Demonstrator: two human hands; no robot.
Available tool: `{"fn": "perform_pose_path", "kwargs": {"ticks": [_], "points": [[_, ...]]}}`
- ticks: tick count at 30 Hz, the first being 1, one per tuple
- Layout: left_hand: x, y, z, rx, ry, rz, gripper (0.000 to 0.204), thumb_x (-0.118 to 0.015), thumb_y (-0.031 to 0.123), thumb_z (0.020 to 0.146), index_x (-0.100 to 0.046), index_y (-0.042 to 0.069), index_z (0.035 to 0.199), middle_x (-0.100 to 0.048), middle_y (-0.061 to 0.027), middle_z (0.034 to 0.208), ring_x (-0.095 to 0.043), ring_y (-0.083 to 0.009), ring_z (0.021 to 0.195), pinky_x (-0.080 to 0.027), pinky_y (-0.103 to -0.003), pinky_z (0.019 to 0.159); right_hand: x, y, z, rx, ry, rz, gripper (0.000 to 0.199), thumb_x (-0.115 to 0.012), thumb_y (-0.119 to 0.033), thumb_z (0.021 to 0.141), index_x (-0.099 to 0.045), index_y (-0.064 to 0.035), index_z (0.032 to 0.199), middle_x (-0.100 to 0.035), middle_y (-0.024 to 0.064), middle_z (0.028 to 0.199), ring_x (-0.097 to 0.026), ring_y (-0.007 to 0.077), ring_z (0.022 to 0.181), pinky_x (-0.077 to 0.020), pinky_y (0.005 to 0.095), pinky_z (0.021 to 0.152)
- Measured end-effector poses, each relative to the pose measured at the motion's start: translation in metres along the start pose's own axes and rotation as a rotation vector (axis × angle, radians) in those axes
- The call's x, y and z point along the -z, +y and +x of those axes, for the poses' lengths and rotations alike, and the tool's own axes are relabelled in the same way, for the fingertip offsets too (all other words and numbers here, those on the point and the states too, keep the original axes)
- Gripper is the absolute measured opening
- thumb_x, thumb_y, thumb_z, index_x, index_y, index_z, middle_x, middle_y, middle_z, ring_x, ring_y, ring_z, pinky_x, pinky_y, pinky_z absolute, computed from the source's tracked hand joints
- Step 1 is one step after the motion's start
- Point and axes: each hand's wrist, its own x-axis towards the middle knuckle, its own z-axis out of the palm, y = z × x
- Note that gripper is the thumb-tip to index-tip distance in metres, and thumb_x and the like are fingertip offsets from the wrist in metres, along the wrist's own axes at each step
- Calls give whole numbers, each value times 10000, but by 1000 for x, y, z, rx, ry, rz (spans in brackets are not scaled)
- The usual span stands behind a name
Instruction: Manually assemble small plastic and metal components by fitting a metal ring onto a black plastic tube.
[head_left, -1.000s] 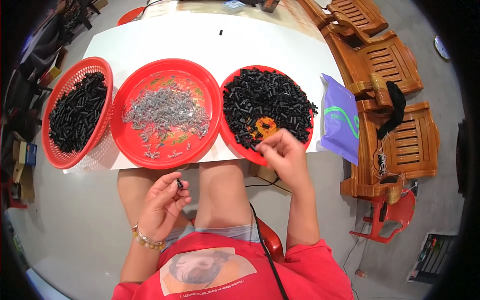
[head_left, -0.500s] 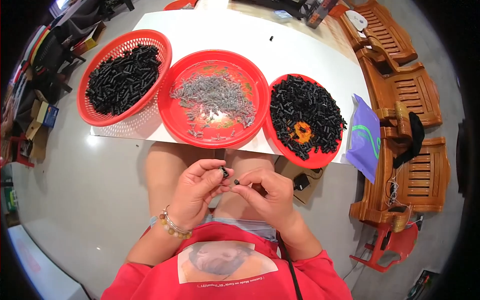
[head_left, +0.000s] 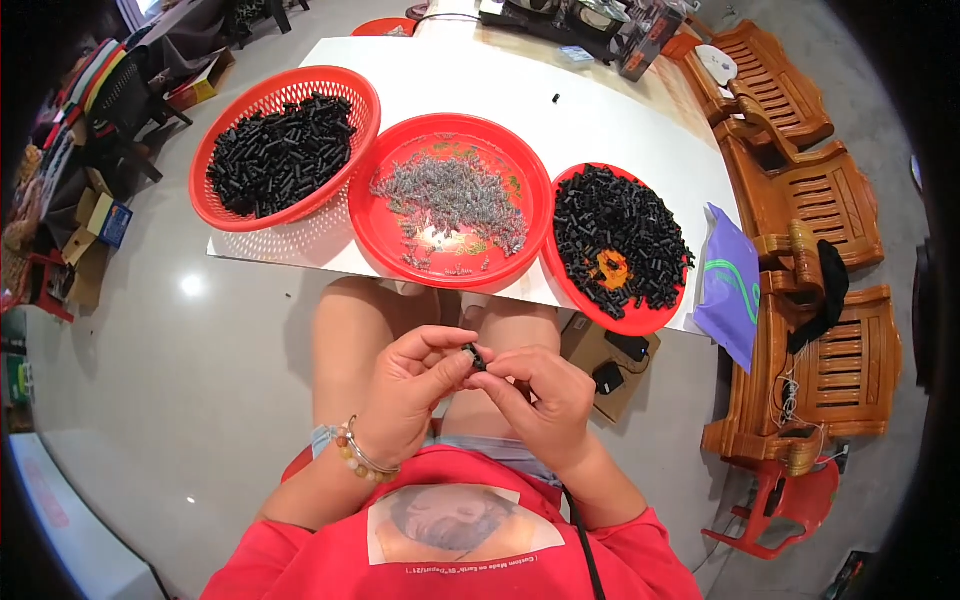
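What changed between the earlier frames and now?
The right hand moved from the right tray back toward the body, bringing a black piece, now indistinct, to the black part in the left hand, which kept its hold. Nothing was visibly let go. The basket, middle tray and purple bag stayed on the table; the camera view shifted.

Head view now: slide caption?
Left hand and right hand pinch a small black item near three red containers on a white table.

Shirt (head_left: 290,555), red: carrying one line of small pale print (head_left: 485,563), running upside down along the edge of a picture panel (head_left: 450,525). Bag (head_left: 728,290), purple, lying by the table's (head_left: 470,85) near right corner: showing green marking, too blurred to read.
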Motion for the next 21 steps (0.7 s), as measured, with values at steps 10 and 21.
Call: {"fn": "perform_pose_path", "kwargs": {"ticks": [10,21], "points": [[-1,-10,-15,-150,-97,43,183,-543,32,912,-568,24,1093,-643,-114,1022,-631,-165,929,-526,-290,841,-13,-23,-19,-184,172,142,113,-729,6,747,-623,-10,781,-620,52,685,-497,53,521,-378,198,453],[-15,-7,-23,-238,-118,178,180,-553,23,903,-584,5,1079,-637,-75,993,-609,-125,911,-511,-253,813,-5,-38,-26,-339,190,414,63,-670,34,806,-614,30,833,-655,61,760,-587,68,647,-461,185,578]]}}
